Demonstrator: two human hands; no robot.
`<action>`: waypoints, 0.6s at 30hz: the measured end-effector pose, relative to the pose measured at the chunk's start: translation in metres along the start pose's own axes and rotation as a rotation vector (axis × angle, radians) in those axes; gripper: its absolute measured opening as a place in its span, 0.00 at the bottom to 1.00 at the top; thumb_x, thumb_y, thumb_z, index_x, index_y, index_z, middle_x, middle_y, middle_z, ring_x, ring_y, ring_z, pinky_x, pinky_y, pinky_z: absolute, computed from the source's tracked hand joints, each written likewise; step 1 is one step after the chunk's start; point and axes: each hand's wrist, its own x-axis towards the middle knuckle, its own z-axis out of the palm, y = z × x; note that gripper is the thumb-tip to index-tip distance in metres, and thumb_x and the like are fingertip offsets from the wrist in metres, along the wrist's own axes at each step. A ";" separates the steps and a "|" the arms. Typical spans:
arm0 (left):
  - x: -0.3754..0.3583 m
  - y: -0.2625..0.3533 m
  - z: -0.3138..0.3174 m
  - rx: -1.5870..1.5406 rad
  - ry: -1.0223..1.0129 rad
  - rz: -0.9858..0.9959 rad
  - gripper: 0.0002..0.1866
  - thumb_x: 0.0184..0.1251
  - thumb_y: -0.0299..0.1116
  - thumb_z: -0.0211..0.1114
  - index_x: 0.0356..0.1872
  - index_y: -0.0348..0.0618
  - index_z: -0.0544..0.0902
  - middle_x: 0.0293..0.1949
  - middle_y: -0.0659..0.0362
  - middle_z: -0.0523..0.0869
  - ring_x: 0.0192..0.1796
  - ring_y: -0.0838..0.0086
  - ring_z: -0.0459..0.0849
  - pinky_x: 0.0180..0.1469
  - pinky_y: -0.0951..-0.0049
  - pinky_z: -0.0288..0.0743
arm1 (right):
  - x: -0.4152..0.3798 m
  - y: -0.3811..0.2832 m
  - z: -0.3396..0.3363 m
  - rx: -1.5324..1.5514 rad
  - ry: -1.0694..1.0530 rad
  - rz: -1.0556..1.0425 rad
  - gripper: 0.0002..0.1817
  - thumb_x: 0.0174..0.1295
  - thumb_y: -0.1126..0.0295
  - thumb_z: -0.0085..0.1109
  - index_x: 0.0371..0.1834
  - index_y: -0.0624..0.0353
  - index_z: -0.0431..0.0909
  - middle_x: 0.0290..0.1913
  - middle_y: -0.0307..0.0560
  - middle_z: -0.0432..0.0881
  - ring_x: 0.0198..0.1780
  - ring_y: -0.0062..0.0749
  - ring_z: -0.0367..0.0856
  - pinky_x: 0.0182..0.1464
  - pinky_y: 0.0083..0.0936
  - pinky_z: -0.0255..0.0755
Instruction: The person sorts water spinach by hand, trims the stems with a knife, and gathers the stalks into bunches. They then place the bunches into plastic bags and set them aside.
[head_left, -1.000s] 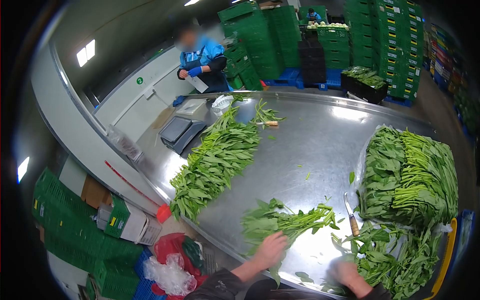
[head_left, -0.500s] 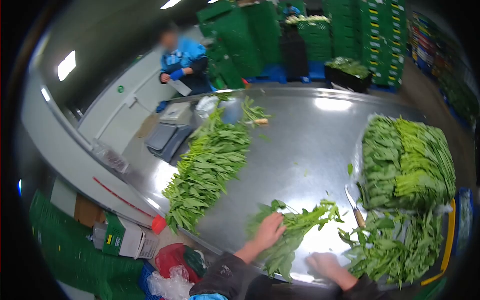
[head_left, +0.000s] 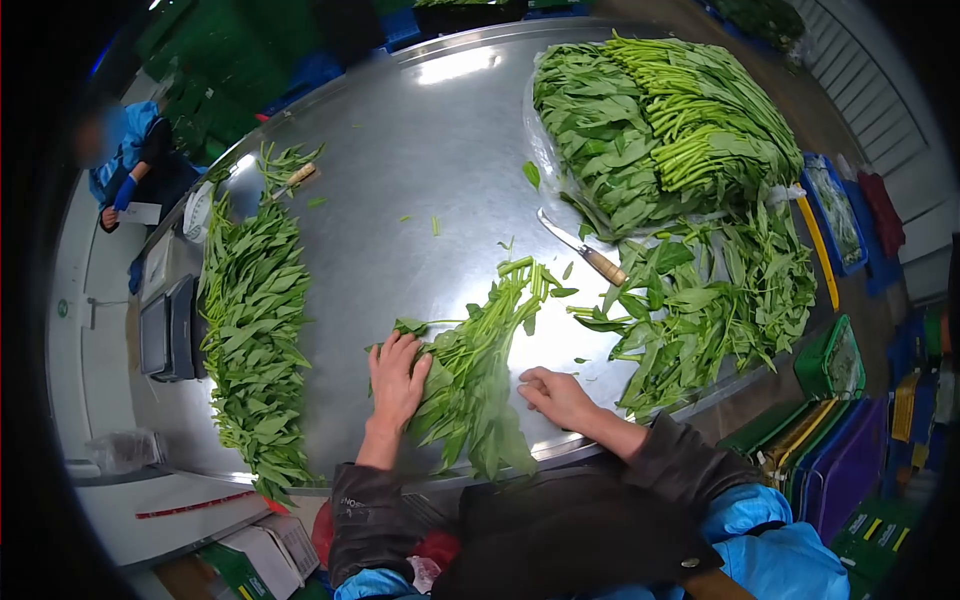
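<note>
A loose bunch of leafy green stems [head_left: 465, 365], like water spinach, lies on the metal table in front of me, cut ends pointing away. My left hand [head_left: 397, 380] rests at its left side, fingers stretched out over the leaves and not wrapped round them. To the right of the bunch, just apart from it, my right hand [head_left: 558, 396] is closed with curled fingers, and nothing shows in it. Beyond that hand lies a knife [head_left: 604, 267] with a curved blade and wooden handle. A spread pile of loose greens [head_left: 715, 300] is at the right.
A large stacked block of greens [head_left: 660, 130] in clear plastic stands at the far right. Along the left edge runs a long row of greens [head_left: 258, 340], beside a scale [head_left: 168, 325]. A wooden handle [head_left: 301, 175] lies behind it. A co-worker [head_left: 135, 165] stands far left.
The view has swung right and down. My right hand has come up beside the bunch from near the table's front edge. My left hand stays at the bunch's left side.
</note>
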 end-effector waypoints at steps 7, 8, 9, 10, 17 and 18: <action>0.024 0.045 -0.035 0.374 0.253 0.175 0.30 0.66 0.51 0.58 0.62 0.39 0.74 0.71 0.45 0.62 0.76 0.53 0.52 0.73 0.43 0.42 | 0.018 -0.010 0.002 0.154 -0.101 0.036 0.22 0.66 0.61 0.56 0.54 0.70 0.74 0.39 0.54 0.86 0.33 0.32 0.86 0.39 0.26 0.77; 0.025 0.042 -0.033 0.383 0.244 0.182 0.30 0.66 0.51 0.58 0.62 0.39 0.74 0.71 0.45 0.62 0.76 0.53 0.52 0.73 0.43 0.42 | 0.019 -0.010 0.000 0.133 -0.112 0.025 0.22 0.66 0.61 0.57 0.53 0.71 0.75 0.37 0.53 0.86 0.32 0.32 0.86 0.38 0.27 0.78; 0.024 0.035 -0.027 0.271 0.145 0.124 0.31 0.66 0.50 0.59 0.63 0.38 0.73 0.71 0.44 0.63 0.76 0.53 0.54 0.73 0.47 0.44 | 0.019 -0.011 -0.001 0.149 -0.110 0.024 0.22 0.66 0.61 0.57 0.53 0.71 0.75 0.37 0.53 0.86 0.32 0.32 0.86 0.38 0.27 0.78; 0.025 0.025 -0.021 0.161 0.048 0.067 0.32 0.65 0.49 0.60 0.64 0.37 0.72 0.70 0.43 0.64 0.75 0.52 0.55 0.74 0.50 0.46 | 0.020 -0.012 -0.004 0.147 -0.138 0.053 0.22 0.65 0.60 0.57 0.51 0.71 0.76 0.35 0.53 0.86 0.30 0.32 0.86 0.38 0.27 0.78; -0.020 0.028 -0.001 -0.248 -0.067 -0.280 0.41 0.57 0.50 0.68 0.66 0.32 0.67 0.60 0.39 0.75 0.62 0.48 0.73 0.63 0.57 0.66 | 0.048 -0.009 0.011 0.116 -0.366 0.185 0.25 0.62 0.54 0.59 0.43 0.73 0.79 0.31 0.53 0.86 0.29 0.30 0.87 0.34 0.26 0.80; -0.024 0.043 -0.004 -0.193 -0.110 -0.277 0.45 0.53 0.52 0.71 0.66 0.32 0.66 0.58 0.40 0.76 0.60 0.48 0.75 0.62 0.57 0.68 | 0.057 -0.004 0.025 0.124 -0.367 0.184 0.25 0.62 0.54 0.59 0.43 0.73 0.79 0.31 0.53 0.86 0.29 0.30 0.87 0.34 0.26 0.80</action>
